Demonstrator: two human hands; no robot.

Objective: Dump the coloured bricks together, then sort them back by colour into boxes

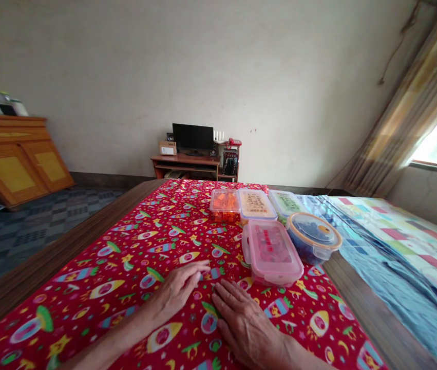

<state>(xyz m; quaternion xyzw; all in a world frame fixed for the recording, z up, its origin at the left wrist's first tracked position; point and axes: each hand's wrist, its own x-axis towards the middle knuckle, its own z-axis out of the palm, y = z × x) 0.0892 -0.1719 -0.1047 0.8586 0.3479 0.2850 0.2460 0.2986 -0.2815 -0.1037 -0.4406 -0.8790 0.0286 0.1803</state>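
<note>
My left hand (pixel 182 288) rests on the red patterned cloth (pixel 121 272), its fingers stretched out and nothing in it. Beside it my right hand (pixel 243 321) lies flat, palm down, also holding nothing. Nearest to the right hand is a lidded pink plastic container (pixel 274 252) with reddish contents. A round container (pixel 314 236) with an orange-rimmed clear lid and dark blue contents stands to its right. Behind them are a clear box (pixel 224 204) of orange pieces, a lidded box (pixel 257 204) with a pale lid, and another one (pixel 284 203) with greenish contents.
The cloth covers a wooden table (pixel 360 288). A bed with a checked cover (pixel 406 221) adjoins on the right. Against the far wall stands a desk (pixel 187 160) with a monitor (pixel 193 137). An orange-brown cabinet (pixel 18 159) is at left, a curtain (pixel 399 113) at right.
</note>
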